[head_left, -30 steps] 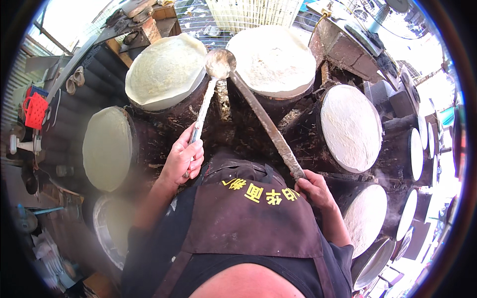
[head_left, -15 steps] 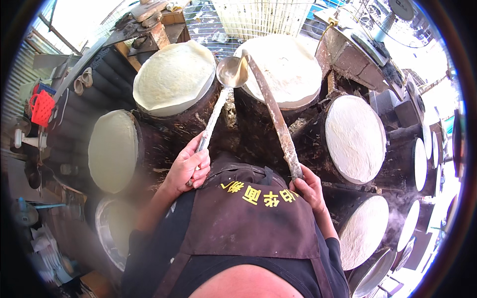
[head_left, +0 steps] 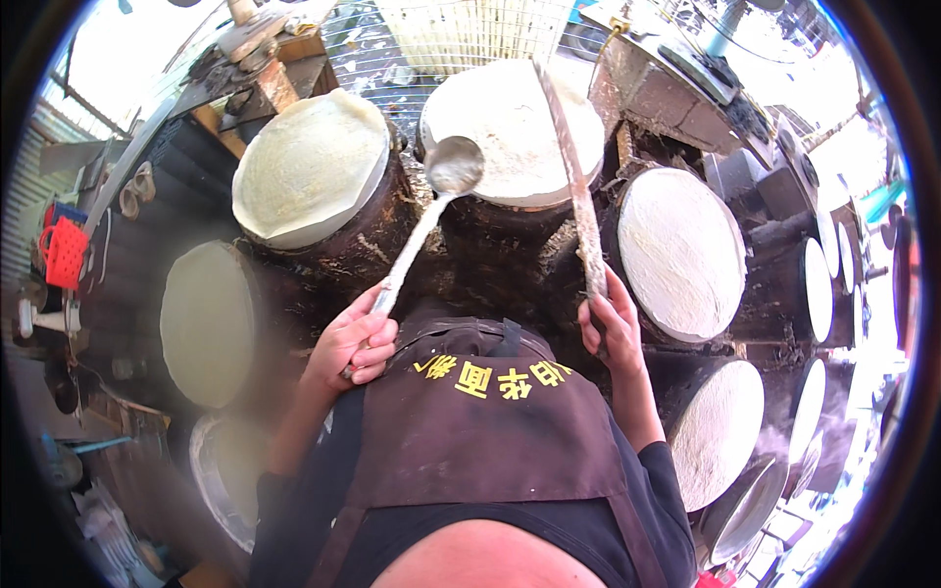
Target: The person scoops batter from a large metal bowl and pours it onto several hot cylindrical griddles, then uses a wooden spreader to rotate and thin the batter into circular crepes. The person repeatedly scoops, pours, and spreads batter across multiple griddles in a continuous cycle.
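Note:
My left hand (head_left: pixel 350 342) grips the handle of a long metal ladle (head_left: pixel 427 216). Its batter-coated bowl hovers between two round drum griddles ahead of me, one at the upper left (head_left: pixel 312 165) and one at the top centre (head_left: pixel 510 127), each covered with a thin pale sheet. My right hand (head_left: pixel 610 318) holds a long flat wooden stick (head_left: pixel 572 167) that points up and away across the top-centre drum's right edge. I wear a brown apron (head_left: pixel 480 431) with yellow characters.
More batter-covered drums ring me: one at the left (head_left: pixel 208 323), one at the lower left (head_left: pixel 230 470), one at the right (head_left: pixel 681 250), and several smaller ones curving down the right side (head_left: pixel 720 431). A red basket (head_left: pixel 65 253) hangs at far left.
The stick has swung from slanting left to nearly upright over the top-centre drum. The ladle bowl has shifted slightly right. Both hands have kept their grip.

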A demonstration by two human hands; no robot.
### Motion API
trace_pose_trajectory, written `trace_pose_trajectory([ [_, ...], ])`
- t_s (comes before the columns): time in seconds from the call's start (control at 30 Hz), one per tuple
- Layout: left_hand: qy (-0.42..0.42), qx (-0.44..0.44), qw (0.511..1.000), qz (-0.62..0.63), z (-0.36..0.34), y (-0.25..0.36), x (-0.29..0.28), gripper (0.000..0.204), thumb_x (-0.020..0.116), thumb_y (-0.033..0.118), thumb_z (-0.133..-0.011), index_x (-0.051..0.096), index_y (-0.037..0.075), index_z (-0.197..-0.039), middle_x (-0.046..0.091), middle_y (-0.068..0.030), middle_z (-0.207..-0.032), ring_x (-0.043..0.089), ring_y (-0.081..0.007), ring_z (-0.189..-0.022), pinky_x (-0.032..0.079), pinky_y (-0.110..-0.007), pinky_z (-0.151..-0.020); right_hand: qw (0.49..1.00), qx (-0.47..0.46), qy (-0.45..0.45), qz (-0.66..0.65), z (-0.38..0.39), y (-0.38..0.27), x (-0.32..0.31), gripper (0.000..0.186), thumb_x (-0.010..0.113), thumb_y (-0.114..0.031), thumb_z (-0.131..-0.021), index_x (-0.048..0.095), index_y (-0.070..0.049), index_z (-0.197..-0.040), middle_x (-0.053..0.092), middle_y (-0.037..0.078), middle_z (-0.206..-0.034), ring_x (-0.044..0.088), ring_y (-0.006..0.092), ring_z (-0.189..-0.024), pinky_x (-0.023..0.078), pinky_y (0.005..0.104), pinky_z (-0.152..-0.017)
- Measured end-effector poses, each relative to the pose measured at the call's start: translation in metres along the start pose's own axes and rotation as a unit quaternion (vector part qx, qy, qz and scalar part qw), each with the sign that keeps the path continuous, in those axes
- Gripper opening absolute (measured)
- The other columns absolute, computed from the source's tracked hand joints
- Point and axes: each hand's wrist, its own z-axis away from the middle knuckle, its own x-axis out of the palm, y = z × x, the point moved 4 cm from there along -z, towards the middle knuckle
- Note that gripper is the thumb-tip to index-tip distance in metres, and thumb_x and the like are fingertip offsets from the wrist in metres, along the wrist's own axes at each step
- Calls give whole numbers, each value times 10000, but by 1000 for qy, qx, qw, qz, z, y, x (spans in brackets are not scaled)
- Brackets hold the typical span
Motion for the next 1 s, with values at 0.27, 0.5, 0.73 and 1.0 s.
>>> trace_pose_trajectory([
  [0.27,37,41,998,-28,16,16,10,423,357,101,-1032,342,193,-1445,374,-17,-700,323,-51,-410,324,-205,-300,948,0,124,292,-43,2,-14,518,498,-61,-931,411,-106,-1440,569,24,-692,463,56,-439,386,209,-379],
  [0.5,-10,5,999,-39,18,11,-1,444,393,146,-1029,310,257,-1451,376,-10,-718,335,-62,-429,353,-218,-326,750,-104,168,632,-89,-4,-19,488,544,-118,-853,534,-194,-1335,640,239,-907,616,415,-892,474,512,-801],
  [0.73,-10,0,999,-44,20,9,-3,466,396,148,-1025,288,283,-1458,384,-11,-729,343,-66,-432,361,-219,-331,650,-87,136,743,-83,36,-8,581,519,-44,-841,442,-197,-1396,542,254,-908,642,412,-755,520,501,-694],
  [1.0,16,16,999,-49,29,8,-9,467,393,134,-1021,299,280,-1454,397,-12,-725,340,-64,-423,351,-214,-324,661,-58,123,738,-44,34,-3,606,544,-45,-821,429,-174,-1402,553,264,-914,637,424,-760,519,503,-700],
])
